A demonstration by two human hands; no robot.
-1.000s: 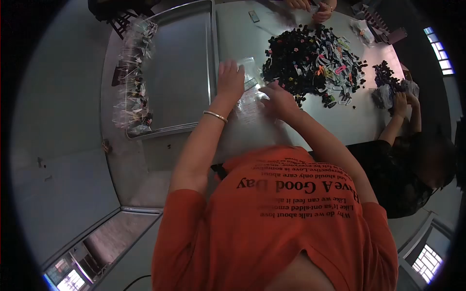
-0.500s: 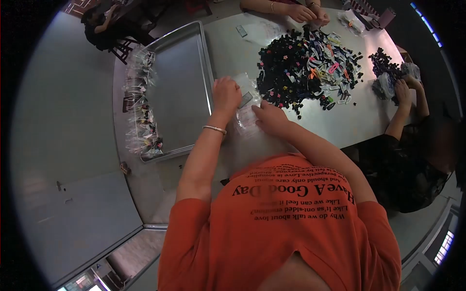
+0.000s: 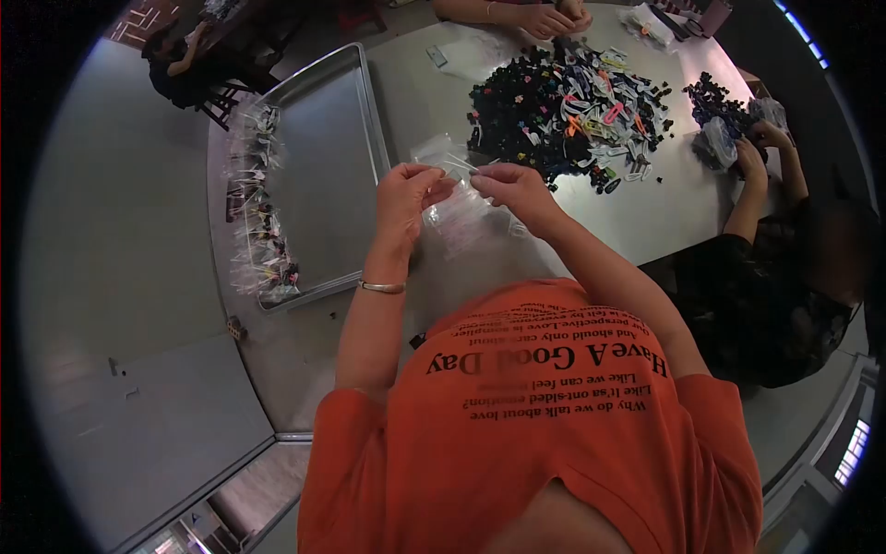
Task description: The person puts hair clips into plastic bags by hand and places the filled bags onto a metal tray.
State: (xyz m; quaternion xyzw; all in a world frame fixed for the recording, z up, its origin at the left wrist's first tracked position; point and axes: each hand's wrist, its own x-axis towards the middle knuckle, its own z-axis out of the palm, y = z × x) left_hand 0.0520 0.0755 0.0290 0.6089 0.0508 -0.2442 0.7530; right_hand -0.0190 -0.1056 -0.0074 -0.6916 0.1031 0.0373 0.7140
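One clear plastic bag (image 3: 459, 170) is located between my two hands, above the near part of the tabletop (image 3: 646, 217), right of the metal tray. Left hand (image 3: 406, 198): grip closed, thumb and fingertips pinched on the left side of the bag. Right hand (image 3: 519, 194): grip closed, thumb against forefinger on the right side. Directly below and nearer, I register loose clear packaging (image 3: 466, 222); its individual pieces cannot be separated by eye. Right and far of the hands lies a broad heap of small clips (image 3: 563, 115), black on its left, with white and coloured ones on its right. Left of the hands is the metal tray (image 3: 323, 175); a row of filled clear bags (image 3: 249, 198) runs along its left rim. Far edge: another person's hands (image 3: 558, 20), together above the tabletop. Right edge: a co-worker's hands (image 3: 757, 148) beside bulky plastic bags (image 3: 715, 145) and a smaller black pile (image 3: 718, 100).
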